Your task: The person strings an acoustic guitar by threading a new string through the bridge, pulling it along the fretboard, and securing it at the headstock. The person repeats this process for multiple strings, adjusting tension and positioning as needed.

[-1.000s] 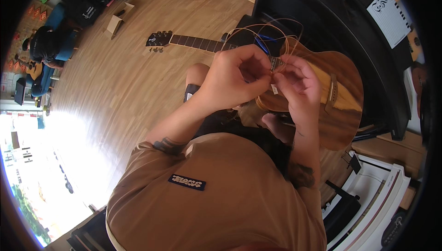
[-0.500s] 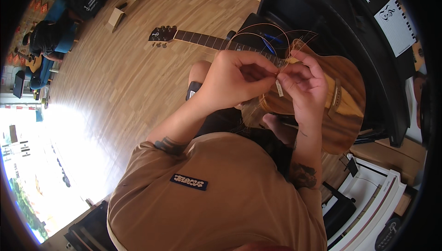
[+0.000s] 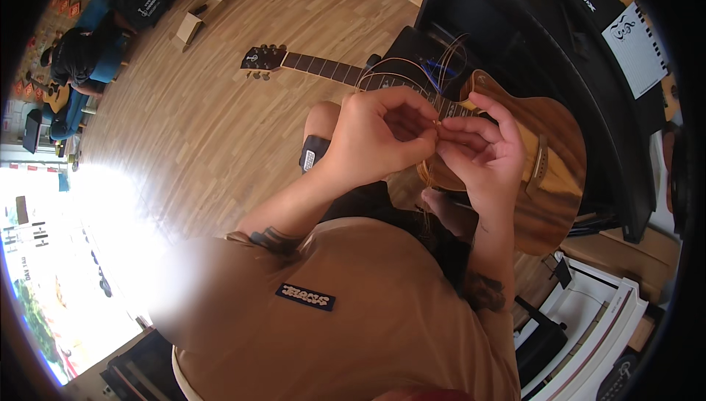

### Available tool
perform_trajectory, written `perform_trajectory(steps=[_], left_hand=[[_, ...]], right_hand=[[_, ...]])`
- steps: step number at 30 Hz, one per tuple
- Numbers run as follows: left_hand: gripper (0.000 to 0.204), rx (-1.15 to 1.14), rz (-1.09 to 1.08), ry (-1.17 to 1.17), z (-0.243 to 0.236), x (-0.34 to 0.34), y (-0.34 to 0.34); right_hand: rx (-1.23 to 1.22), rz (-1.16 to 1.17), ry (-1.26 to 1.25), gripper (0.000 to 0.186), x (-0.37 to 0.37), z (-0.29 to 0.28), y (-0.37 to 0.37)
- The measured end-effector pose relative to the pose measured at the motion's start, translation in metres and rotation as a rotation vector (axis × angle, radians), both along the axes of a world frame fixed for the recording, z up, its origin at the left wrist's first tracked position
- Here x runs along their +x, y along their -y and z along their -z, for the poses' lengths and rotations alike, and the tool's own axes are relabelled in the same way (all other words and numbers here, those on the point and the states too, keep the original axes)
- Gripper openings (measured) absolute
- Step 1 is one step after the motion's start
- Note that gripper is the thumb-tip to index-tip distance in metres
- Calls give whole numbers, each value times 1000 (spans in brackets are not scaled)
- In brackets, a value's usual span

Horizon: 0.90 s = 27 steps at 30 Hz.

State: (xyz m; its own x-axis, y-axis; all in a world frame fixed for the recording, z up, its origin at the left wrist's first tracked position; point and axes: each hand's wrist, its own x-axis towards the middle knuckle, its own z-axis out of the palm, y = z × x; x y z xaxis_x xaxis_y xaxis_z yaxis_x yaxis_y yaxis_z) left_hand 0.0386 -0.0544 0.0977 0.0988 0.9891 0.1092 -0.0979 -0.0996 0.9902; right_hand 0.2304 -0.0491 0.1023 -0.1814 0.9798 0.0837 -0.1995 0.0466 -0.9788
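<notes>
My left hand pinches thin copper-coloured guitar strings between thumb and fingertips. Facing it, my right hand grips the same strings at their crossing point, its thumb and a finger almost meeting the left fingertips while another finger points up. Loose loops of string arc above both hands, and finer ends trail below them. Beneath lies a brown acoustic guitar, its neck reaching to the left and its headstock over the floor. My hands cover part of the fretboard and body.
A black desk-like unit curves along the right, with a spiral notepad on it. A white keyboard stands at lower right. An opened cardboard box rests on the wooden floor. A person sits at far left beside another guitar.
Both hands have shifted slightly left with the strings. The loops above have narrowed and moved. A small pale tag that hung at the right fingertips is out of sight now.
</notes>
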Motion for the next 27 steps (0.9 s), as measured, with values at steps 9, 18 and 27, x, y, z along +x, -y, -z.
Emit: perform_trajectory(steps=[9, 18, 27], left_hand=[[32, -11, -17, 6, 3, 12, -1], [37, 24, 165, 73, 11, 13, -2], [28, 36, 197, 374, 15, 17, -6]], right_hand=[[27, -3, -4, 75, -3, 1, 6], [-76, -62, 8, 73, -1, 6, 14], [-96, -27, -84, 49, 10, 4, 10]])
